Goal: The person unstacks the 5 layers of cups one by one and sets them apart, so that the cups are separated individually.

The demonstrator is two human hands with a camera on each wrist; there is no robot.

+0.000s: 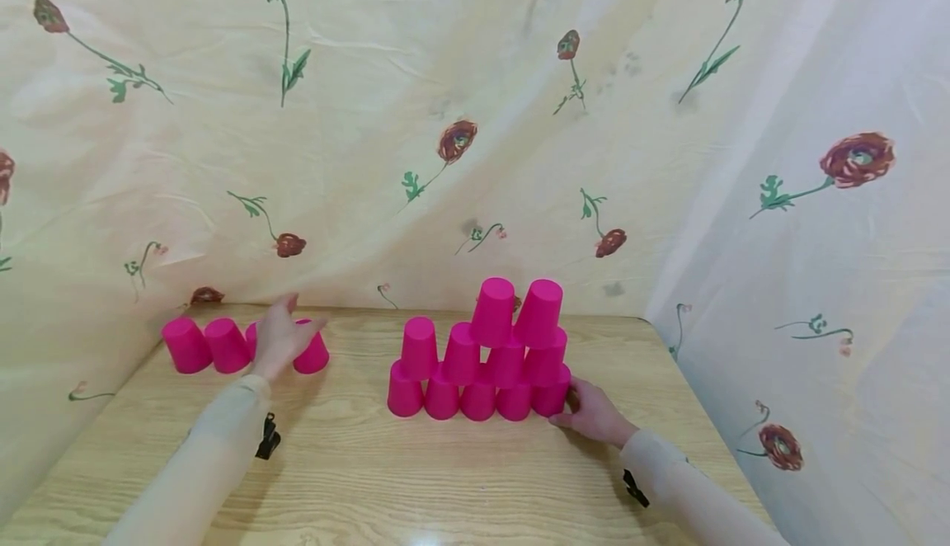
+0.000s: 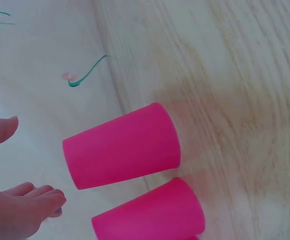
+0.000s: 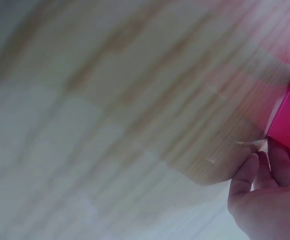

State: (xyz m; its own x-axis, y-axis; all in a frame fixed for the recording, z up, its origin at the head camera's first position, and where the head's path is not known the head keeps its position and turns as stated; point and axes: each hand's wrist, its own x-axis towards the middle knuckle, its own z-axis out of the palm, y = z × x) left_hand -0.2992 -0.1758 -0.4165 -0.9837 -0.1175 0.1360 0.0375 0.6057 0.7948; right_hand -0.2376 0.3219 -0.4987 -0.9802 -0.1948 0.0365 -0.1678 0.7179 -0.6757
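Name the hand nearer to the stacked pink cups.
Right. The right hand touches the stack at its bottom right cup; the left hand is away to the left, at the separate row of cups.

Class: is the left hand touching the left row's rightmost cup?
Apart: the left wrist view shows a clear gap between the left hand and the rightmost cup.

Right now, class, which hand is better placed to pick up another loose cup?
Probably the left hand: it is beside the loose cups, holding nothing, while the right hand touches the bottom-right cup of the stack, farther away.
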